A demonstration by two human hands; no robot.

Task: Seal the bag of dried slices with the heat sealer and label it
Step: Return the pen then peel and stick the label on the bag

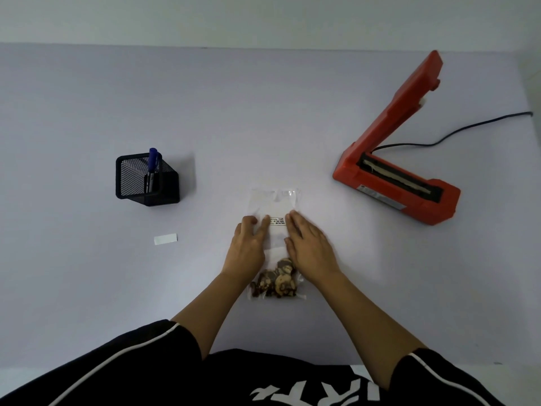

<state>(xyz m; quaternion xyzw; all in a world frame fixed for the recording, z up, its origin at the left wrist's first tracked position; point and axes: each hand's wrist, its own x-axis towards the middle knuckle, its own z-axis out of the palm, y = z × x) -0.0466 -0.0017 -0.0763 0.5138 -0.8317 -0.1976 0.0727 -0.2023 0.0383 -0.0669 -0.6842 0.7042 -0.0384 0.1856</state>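
Observation:
A clear plastic bag lies flat on the table in front of me, with brown dried slices gathered at its near end. A small white label with handwriting sits across the middle of the bag. My left hand rests flat on the bag's left side, its fingertips touching the label's left end. On the bag's right side my right hand lies flat, with its fingers at the label's right end. The orange heat sealer stands at the right with its arm raised.
A black mesh pen holder with a blue marker stands at the left. A white strip of backing paper lies in front of it. The sealer's black cord runs off to the right.

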